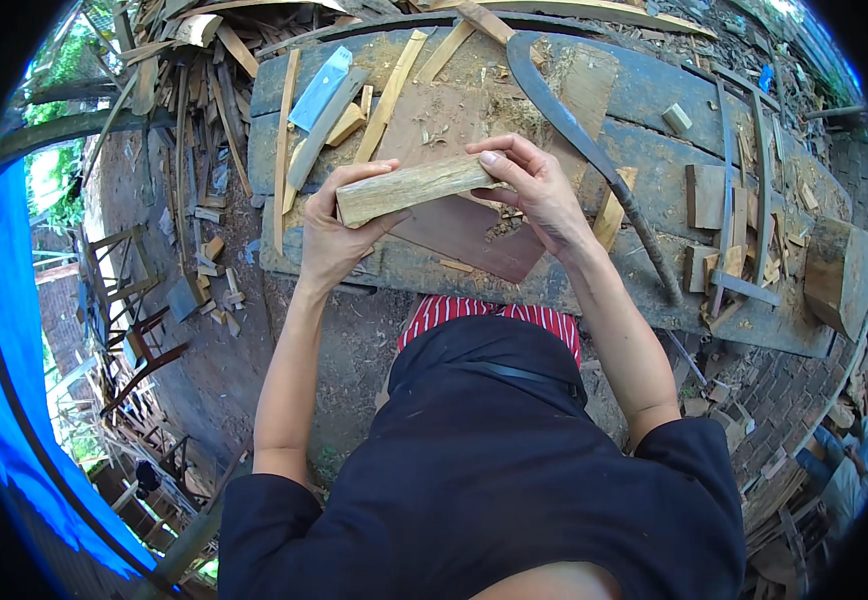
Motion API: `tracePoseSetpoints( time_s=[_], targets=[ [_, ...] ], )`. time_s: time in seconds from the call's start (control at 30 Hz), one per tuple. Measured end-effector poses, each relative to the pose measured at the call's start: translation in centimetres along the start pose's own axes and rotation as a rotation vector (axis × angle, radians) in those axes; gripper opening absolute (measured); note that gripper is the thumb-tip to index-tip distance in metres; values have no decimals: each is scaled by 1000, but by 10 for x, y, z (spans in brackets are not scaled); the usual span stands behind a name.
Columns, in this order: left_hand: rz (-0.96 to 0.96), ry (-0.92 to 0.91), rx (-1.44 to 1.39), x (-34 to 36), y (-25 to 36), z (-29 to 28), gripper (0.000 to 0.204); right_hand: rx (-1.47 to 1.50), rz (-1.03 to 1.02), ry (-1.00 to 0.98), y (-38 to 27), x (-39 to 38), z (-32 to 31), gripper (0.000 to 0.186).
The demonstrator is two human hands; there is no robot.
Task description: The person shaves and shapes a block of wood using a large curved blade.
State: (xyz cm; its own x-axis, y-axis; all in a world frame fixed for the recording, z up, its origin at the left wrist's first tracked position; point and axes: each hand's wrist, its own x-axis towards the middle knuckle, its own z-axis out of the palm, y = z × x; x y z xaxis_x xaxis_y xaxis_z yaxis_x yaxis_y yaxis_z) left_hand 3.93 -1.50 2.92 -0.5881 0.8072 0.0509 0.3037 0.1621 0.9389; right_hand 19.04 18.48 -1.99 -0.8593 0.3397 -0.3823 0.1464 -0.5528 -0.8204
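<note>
A short, pale block of wood (414,188) is held up between my two hands, above the near edge of the workbench. My left hand (339,225) is closed round its left end, thumb underneath and fingers over the top. At the other end, my right hand (534,190) pinches the block between thumb and fingers. Below the block lies a reddish-brown flat board (474,240) with wood shavings on it. A large curved blade (559,100) with a dark handle (651,245) rests on the bench just right of my right hand.
The plank workbench (644,150) carries several wood strips (391,95), a blue packet (321,88) and, at the right, upright wooden pieces (706,197). A thick block (836,275) stands at its right end. Wood scraps (219,290) and a chair frame (144,350) are on the left.
</note>
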Motion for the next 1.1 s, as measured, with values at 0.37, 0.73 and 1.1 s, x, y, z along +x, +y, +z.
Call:
tracePoseSetpoints(
  time_s=[0.37,0.73,1.1],
  targets=[
    [54,-15,139,-5,6,14,46,-62,16,154,-5,11,-2,35],
    [-186,325,-96,6,10,16,48,-229,-104,31,-2,11,4,54],
    [-195,291,-175,-11,18,9,40,-329,12,-151,15,-15,-12,53]
  ],
)
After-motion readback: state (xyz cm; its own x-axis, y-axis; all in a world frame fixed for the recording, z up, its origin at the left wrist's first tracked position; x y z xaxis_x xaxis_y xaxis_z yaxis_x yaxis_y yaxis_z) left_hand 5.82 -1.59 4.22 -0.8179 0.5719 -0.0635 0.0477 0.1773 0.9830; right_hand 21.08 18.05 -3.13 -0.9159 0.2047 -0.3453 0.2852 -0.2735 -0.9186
